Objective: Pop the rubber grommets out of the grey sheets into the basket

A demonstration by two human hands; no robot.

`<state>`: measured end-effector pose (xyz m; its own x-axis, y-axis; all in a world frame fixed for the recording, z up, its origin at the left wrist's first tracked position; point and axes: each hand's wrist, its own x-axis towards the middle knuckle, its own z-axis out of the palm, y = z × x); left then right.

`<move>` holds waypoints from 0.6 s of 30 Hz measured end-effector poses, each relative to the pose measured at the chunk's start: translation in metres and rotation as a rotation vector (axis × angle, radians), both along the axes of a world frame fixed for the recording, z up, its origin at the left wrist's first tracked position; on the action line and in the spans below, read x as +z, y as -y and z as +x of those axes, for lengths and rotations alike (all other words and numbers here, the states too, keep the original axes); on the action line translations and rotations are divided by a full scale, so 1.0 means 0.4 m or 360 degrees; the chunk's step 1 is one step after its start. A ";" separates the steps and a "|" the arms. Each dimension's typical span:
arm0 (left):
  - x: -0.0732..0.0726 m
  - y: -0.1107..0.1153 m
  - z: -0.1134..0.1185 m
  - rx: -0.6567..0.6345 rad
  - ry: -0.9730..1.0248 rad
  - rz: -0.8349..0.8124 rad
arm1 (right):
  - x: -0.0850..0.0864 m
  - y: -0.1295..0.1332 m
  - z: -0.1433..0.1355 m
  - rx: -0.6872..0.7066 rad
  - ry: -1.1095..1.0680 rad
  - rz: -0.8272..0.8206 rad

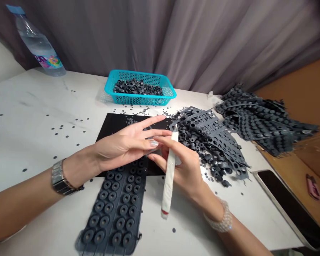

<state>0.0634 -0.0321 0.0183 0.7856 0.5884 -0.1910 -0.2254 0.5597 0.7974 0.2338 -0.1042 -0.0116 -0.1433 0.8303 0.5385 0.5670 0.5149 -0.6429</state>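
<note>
My left hand [128,144] is above the black mat, fingers stretched out and apart, with the thumb close against my right fingertips. Between the fingers of my right hand [182,163] lies a white-wrapped pen-shaped tool [169,174] with a short metal tip pointing away from me. Whether anything small sits where the two hands meet, I cannot make out. Under my left hand a dark rubber sheet with rows of raised rings [114,202] runs towards me, its far end partly hidden. It lies partly on the black mat [109,124].
A turquoise basket [141,99] holds many small black rubber rings. To the right are loose rings [206,156], a punched sheet [216,131] and heaped rubber sheets [261,117]. A water bottle [42,46] stands back left; a phone [290,206] lies right. Small black discs dot the table.
</note>
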 end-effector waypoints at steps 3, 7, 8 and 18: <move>-0.001 0.006 0.008 0.0035 0.0014 -0.0061 | 0.004 -0.001 0.003 -0.0017 -0.0056 -0.0014; -0.007 0.005 0.021 0.0101 0.0017 -0.0228 | 0.008 -0.006 0.016 -0.0091 -0.0010 0.0083; -0.011 0.005 0.023 0.0087 0.0016 -0.0254 | 0.008 -0.008 0.020 -0.0125 0.0031 0.0124; -0.040 0.010 0.028 -0.0058 -0.0168 -0.0048 | 0.006 -0.026 0.049 -0.0284 0.0192 0.0307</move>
